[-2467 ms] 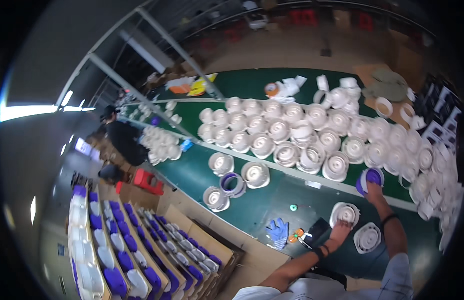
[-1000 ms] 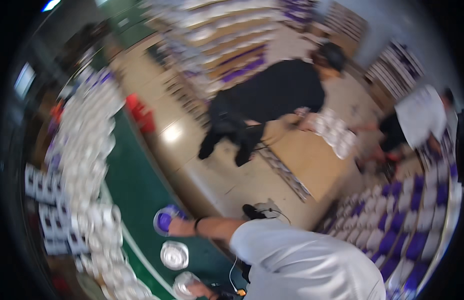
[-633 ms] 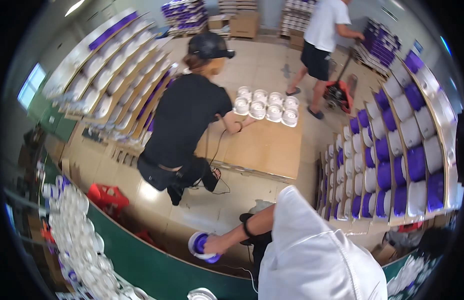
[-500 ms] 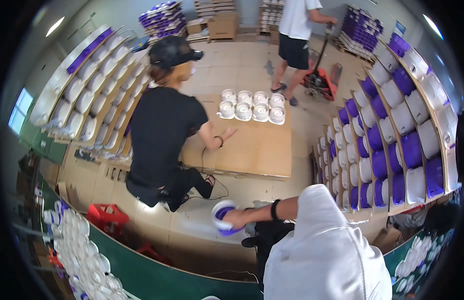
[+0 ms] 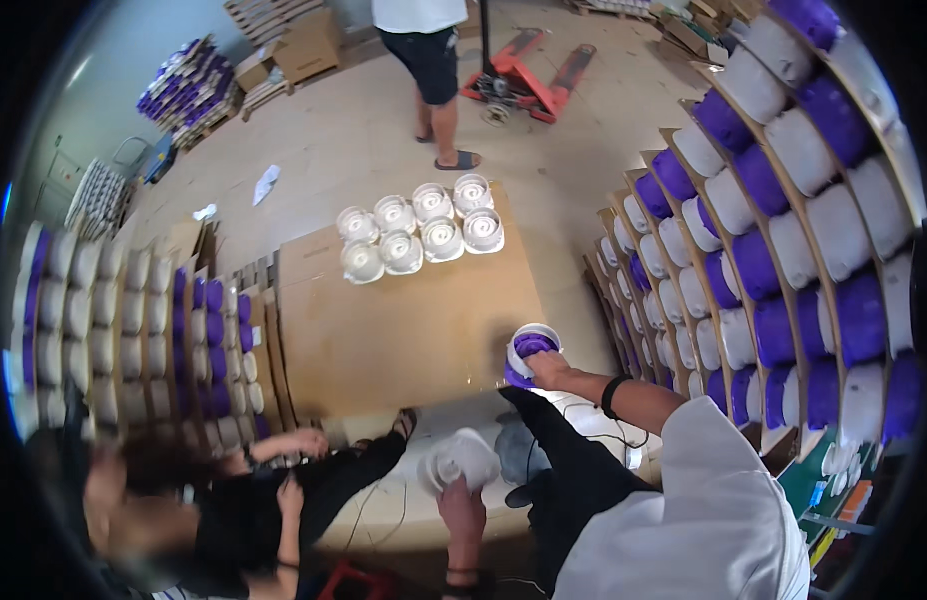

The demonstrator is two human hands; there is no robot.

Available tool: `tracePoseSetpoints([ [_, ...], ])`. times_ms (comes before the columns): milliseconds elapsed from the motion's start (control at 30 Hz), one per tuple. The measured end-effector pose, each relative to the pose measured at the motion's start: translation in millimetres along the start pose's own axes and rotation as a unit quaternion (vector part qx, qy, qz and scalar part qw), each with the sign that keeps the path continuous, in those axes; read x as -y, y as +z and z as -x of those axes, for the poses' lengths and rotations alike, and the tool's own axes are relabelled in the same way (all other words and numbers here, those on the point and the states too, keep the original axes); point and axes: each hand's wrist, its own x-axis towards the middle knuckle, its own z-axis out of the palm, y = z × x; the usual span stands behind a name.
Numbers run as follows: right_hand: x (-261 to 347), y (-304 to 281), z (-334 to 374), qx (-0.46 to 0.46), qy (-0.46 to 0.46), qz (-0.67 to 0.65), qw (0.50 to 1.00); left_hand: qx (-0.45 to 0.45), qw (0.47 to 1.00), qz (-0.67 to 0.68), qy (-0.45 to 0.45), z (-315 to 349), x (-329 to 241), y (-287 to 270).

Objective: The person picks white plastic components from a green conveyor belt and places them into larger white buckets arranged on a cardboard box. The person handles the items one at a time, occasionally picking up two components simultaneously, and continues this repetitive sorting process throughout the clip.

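Seen from the head camera, the right hand (image 5: 551, 368) is closed over a round purple-and-white plastic spool (image 5: 531, 352), holding it at the near right edge of a flat brown cardboard sheet (image 5: 404, 330) that covers a low pallet on the floor. A black wristband (image 5: 613, 396) circles that wrist, and the white sleeve (image 5: 714, 500) comes in from the lower right. The left hand (image 5: 462, 502) grips a white round spool (image 5: 461, 459) lower down, near the person's dark trouser leg (image 5: 569, 470); the two hands are well apart. At the far end of the cardboard sit eight white spools in two rows (image 5: 421, 229), touching one another. Tall racks of purple and white spools (image 5: 784, 230) stand to the right. A crouching person in black (image 5: 254, 500) is at the lower left, and another person in dark shorts (image 5: 431, 60) stands beside a red pallet jack (image 5: 529, 80).
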Motion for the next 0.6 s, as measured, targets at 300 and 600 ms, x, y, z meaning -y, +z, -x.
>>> tracePoseSetpoints([
  [300,-59,11,-207,-0.123,-0.036,0.104,0.986,0.01,0.971,-0.167,0.17,-380,17,125],
  [600,-99,7,-279,-0.179,-0.069,0.138,0.972,0.009,0.958,-0.164,0.235,-516,21,180],
])
